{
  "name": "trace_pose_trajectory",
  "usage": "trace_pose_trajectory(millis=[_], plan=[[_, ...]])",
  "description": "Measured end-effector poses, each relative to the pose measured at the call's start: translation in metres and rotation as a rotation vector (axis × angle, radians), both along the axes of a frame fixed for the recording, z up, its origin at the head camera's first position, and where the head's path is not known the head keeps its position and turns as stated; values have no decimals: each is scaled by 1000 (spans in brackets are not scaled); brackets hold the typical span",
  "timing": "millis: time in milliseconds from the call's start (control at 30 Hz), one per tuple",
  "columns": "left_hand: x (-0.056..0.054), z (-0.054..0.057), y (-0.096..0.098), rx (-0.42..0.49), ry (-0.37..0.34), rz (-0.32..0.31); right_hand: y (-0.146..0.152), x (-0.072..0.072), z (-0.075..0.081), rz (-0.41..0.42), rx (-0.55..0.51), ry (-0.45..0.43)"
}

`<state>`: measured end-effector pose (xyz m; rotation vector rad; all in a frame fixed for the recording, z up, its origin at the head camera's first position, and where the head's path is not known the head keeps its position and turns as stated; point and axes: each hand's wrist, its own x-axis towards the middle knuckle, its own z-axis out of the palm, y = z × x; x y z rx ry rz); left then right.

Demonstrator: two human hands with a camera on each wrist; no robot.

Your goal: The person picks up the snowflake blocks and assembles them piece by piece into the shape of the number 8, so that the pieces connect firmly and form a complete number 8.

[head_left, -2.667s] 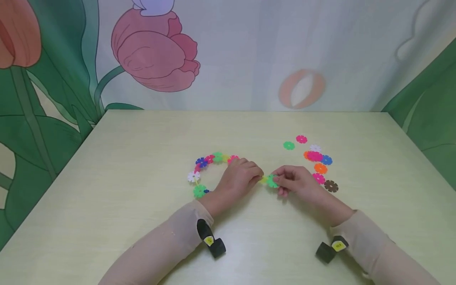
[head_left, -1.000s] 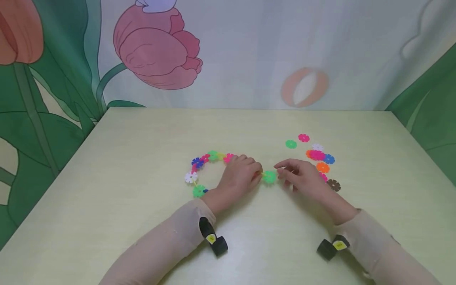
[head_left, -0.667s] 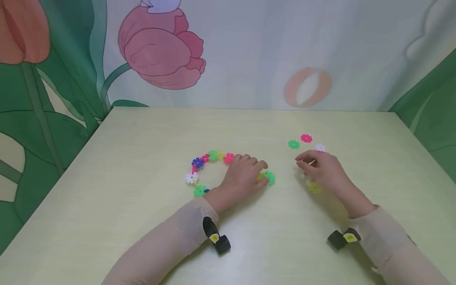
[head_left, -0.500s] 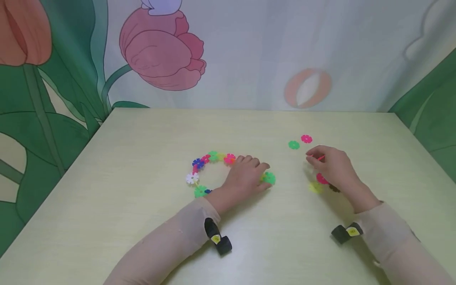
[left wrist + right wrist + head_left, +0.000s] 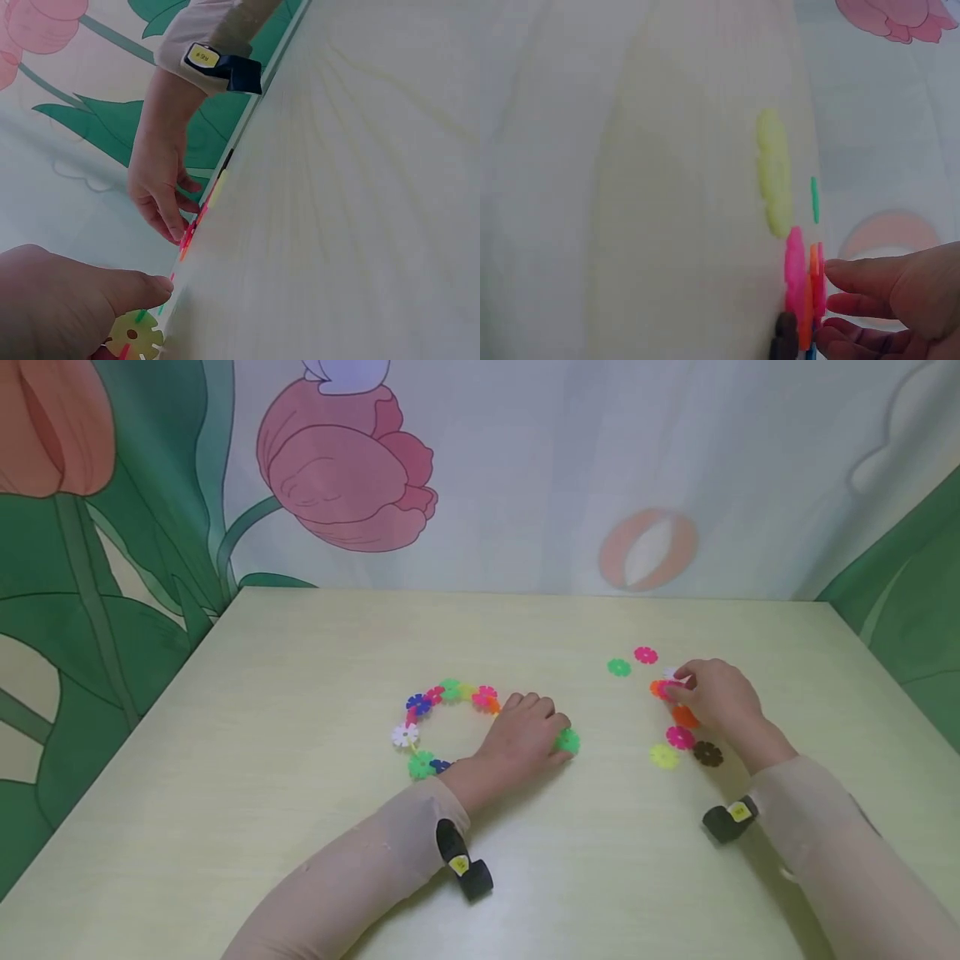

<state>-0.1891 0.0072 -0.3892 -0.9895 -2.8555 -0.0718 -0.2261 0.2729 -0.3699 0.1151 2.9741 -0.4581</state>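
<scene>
A chain of interlocked flower-shaped plastic discs (image 5: 418, 703) curves over the table in several colours. Its right part is hidden under my left hand (image 5: 528, 735), which rests with spread, relaxed fingers beside a green disc (image 5: 568, 741). In the left wrist view a yellow disc (image 5: 133, 334) shows below that hand's extended thumb. My right hand (image 5: 722, 695) reaches into the loose discs, thumb and fingertips right at a pink disc (image 5: 670, 690). In the right wrist view its thumb and fingers stand apart next to this pink disc (image 5: 820, 285).
Near my right hand lie loose orange (image 5: 686, 717), pink (image 5: 680, 737), brown (image 5: 708, 753) and yellow (image 5: 663, 756) discs. Farther back are a green disc (image 5: 618, 667), a pink one (image 5: 646, 655) and a partly covered white one (image 5: 669, 673). A flower-printed curtain (image 5: 510, 477) hangs behind the table.
My right hand has let go of the green disc at the chain's end and moved right to the loose discs, uncovering the yellow one. My left hand has loosened its fingers on the chain.
</scene>
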Motion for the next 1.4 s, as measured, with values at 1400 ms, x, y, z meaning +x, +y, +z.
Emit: trace_pose_trajectory(millis=[1400], plan=[[-7, 9, -7, 181, -126, 19, -78, 65, 5, 298, -355, 244]])
